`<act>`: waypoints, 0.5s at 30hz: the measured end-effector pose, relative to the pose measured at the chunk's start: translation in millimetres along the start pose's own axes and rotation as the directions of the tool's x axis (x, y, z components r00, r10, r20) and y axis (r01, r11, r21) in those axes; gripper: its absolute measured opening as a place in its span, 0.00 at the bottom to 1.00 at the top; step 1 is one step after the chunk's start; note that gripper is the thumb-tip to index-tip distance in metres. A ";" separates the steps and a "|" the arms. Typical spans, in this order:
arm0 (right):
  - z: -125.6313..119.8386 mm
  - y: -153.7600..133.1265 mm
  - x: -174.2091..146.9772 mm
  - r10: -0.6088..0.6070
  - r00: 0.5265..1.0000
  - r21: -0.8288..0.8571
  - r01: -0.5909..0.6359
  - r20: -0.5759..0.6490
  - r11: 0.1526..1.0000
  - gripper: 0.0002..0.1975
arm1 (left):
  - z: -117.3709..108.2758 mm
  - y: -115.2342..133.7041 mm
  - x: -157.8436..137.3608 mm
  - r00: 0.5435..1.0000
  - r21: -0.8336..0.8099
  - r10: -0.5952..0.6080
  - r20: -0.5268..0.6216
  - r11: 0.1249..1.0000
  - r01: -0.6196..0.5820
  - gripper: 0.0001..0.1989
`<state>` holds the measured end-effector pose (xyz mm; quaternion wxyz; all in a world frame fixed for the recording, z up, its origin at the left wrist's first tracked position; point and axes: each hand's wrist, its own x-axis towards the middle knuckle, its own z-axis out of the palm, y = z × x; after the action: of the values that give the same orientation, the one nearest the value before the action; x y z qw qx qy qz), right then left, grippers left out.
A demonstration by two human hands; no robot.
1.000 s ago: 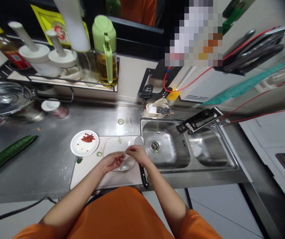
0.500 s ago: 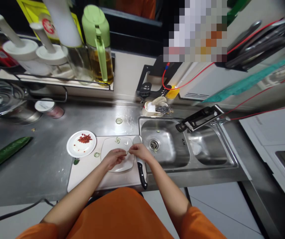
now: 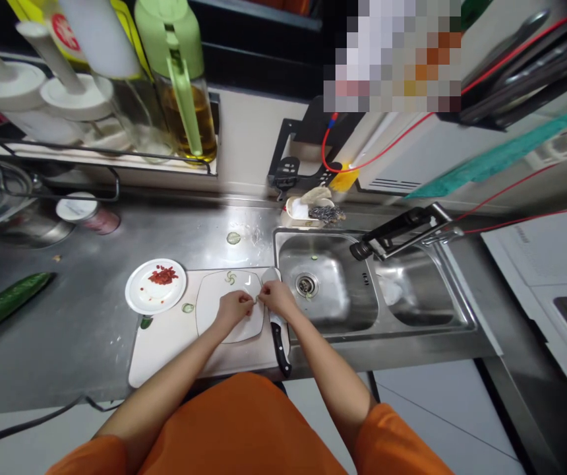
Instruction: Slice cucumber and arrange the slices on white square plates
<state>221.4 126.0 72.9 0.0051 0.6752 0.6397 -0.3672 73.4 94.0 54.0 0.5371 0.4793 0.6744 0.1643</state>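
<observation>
Over the right part of a squarish white plate (image 3: 209, 310), my two hands are close together with fingertips nearly meeting. My right hand (image 3: 277, 297) pinches a tiny pale-green cucumber piece (image 3: 258, 300). My left hand (image 3: 234, 311) is closed, its fingers curled; whatever is in them is too small to make out. Thin curved green strips (image 3: 230, 278) form a little pinwheel near the plate's far edge. The plate rests on a white cutting board (image 3: 159, 359). A knife (image 3: 279, 343) with a black handle lies along the board's right side, its blade partly under my right hand.
A round white plate (image 3: 140, 300) holds chopped red bits. Cucumber slices (image 3: 234, 238) lie on the counter and board, with a dark green end piece (image 3: 146, 322). A whole cucumber (image 3: 11, 303) is far left. Right is a double sink (image 3: 333, 284); behind stands an oil bottle (image 3: 184, 119).
My left hand has turned and its fingers have curled in more. My right hand remains near the plate's right edge. The whole view has shifted slightly.
</observation>
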 end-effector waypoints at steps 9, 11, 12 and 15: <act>-2.9 -13.1 -6.8 0.051 0.999 -0.230 -0.051 -0.007 0.972 0.07 | 4.2 1.0 2.4 0.995 0.142 0.088 -0.054 0.987 -0.080 0.05; -3.1 -15.4 -8.3 0.041 0.999 -0.265 -0.044 -0.014 0.963 0.08 | 4.5 0.8 2.3 0.993 0.153 0.106 -0.054 0.984 -0.096 0.05; -2.8 -16.0 -8.8 0.032 0.999 -0.277 -0.036 -0.020 0.960 0.08 | 4.7 0.7 2.1 0.992 0.159 0.116 -0.054 0.982 -0.106 0.06; -0.1 -16.2 -10.2 -0.006 0.999 -0.289 -0.008 -0.047 0.957 0.07 | 5.2 0.6 1.2 0.987 0.196 0.149 -0.058 0.971 -0.135 0.06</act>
<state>208.2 120.2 85.5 0.0884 0.6760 0.6861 -0.2538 78.4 93.8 51.9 0.4505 0.5695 0.6701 0.1540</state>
